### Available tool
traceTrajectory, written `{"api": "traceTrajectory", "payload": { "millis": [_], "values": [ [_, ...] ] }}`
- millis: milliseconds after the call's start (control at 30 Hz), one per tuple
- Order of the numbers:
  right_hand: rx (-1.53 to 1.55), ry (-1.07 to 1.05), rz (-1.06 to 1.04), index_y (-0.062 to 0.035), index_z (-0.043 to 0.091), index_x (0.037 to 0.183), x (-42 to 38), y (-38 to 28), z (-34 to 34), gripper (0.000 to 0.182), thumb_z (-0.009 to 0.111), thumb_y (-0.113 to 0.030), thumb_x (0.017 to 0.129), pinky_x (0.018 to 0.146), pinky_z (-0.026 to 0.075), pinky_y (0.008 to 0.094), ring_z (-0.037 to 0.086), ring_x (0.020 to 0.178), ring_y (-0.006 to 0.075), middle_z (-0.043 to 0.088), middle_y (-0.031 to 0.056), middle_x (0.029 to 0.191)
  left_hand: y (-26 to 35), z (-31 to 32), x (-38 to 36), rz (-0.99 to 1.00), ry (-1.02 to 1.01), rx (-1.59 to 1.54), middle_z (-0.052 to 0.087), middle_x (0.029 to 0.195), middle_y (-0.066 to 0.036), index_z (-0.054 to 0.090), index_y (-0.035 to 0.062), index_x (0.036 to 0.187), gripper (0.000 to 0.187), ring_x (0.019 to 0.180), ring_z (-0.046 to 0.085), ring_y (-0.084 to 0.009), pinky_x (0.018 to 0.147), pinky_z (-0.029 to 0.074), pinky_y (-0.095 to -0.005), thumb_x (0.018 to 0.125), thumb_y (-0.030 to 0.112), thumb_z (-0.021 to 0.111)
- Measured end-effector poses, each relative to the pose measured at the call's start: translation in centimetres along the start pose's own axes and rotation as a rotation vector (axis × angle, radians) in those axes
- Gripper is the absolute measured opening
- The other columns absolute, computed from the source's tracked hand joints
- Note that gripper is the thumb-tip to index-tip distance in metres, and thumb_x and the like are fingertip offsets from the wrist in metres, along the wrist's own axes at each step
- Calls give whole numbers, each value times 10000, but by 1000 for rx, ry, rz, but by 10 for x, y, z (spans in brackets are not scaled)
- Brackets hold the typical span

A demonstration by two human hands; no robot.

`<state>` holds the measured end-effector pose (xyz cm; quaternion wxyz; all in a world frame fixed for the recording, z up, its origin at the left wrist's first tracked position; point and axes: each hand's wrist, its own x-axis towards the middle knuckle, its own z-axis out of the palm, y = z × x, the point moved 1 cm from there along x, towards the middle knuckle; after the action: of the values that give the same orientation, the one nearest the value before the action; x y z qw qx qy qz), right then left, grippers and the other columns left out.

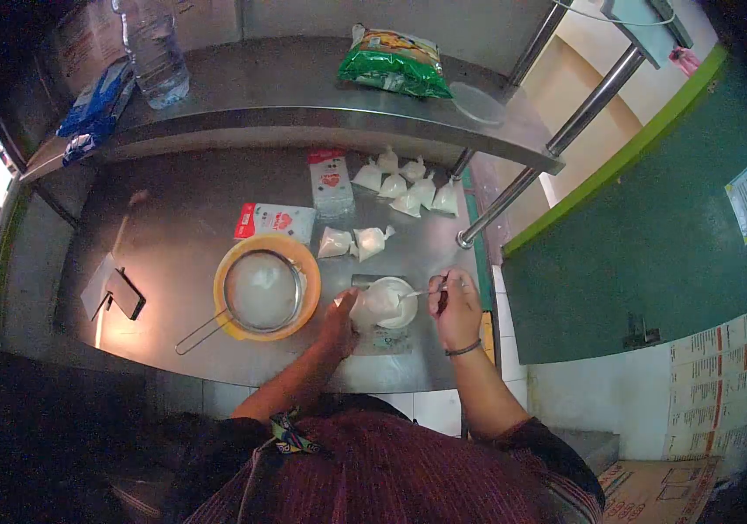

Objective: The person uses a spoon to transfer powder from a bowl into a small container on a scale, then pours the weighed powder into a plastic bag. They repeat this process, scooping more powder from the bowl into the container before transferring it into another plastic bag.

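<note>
My right hand (455,310) is closed around the handle of a spoon (415,293), whose bowl end reaches over a white round container (407,316) with white powder at its mouth. On the container's left side, my left hand (338,325) is closed on a small plastic bag (361,309) that looks whitish and overlaps the rim. To the left stands an orange bowl (224,293) with a wire sieve (262,293) resting on it, white powder inside the mesh. Two tied bags of white powder (372,242) lie just behind the container.
Several more tied powder bags (406,182) sit farther back, near red-and-white packs of plastic bags (332,188). A phone on a stand (126,295) is at the left. The steel shelf (286,116) above holds a water bottle (153,52) and a green packet (395,65).
</note>
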<state>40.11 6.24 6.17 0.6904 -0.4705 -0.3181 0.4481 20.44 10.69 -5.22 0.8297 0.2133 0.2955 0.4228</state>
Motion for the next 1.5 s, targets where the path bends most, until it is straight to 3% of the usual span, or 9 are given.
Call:
{"api": "traceTrajectory", "payload": {
  "millis": [100,200,267,467,700,767,1200,1400,1500],
  "values": [
    [-77,-117,-10,-57,498,1029,-7,-5,9,211,427,-250,1077,520,404,234,495,593,85,584,53,852,-15,-11,10,-30,42,-74,626,1084,-123,547,69,1216,404,956,626,-271,859,515,-408,1009,415,519],
    [-244,-180,-10,-52,511,1024,-19,-14,25,229,416,-252,1081,535,398,228,490,604,76,585,40,849,-40,-41,32,278,-65,528,624,1088,-118,546,75,1199,415,991,625,-267,887,513,-417,1015,444,498],
    [-358,-199,-53,-44,536,1008,-29,-15,29,295,415,-302,1084,540,393,212,488,623,67,610,50,856,-11,3,9,-41,11,-188,627,1095,-117,543,85,1177,418,1030,625,-274,909,512,-426,1012,466,495],
    [-501,-426,-433,-13,570,1033,-49,-11,27,149,506,-147,1037,676,478,248,569,735,109,634,75,904,2,24,0,-73,27,-337,638,1108,-112,573,94,1133,459,1031,630,-293,894,514,-455,994,523,481],
    [-630,-455,-381,9,565,1040,-63,-14,28,103,502,-65,1004,702,490,277,587,752,140,623,112,874,-23,-1,18,122,-22,-21,647,1095,-112,586,105,1118,492,1003,632,-304,876,510,-501,985,559,450],
    [-590,-452,-484,-3,567,1039,-64,-14,28,95,497,-47,993,702,492,287,593,750,150,627,108,865,1,24,1,-123,136,-338,650,1099,-118,586,102,1121,536,1002,632,-310,867,503,-523,970,595,439],
    [-636,-503,-531,-8,560,1039,-68,-19,26,123,490,-107,1017,685,498,296,598,740,164,634,123,887,-8,20,4,-122,-43,-562,648,1129,-99,596,138,1129,581,1023,612,-317,870,477,-513,955,650,382],
    [-514,-516,-611,-12,522,1087,-63,-34,18,117,472,-93,1019,661,489,285,562,724,145,614,131,877,-11,14,3,-135,65,-410,651,1115,-82,586,146,1154,573,964,620,-292,752,473,-464,953,646,390],
    [-477,-522,-618,-14,512,1098,-59,-33,16,117,454,-83,1024,657,480,281,558,740,135,609,121,872,-46,-24,29,304,-50,217,654,1109,-83,584,148,1142,565,941,623,-283,724,468,-461,956,643,385]
  ]
}}
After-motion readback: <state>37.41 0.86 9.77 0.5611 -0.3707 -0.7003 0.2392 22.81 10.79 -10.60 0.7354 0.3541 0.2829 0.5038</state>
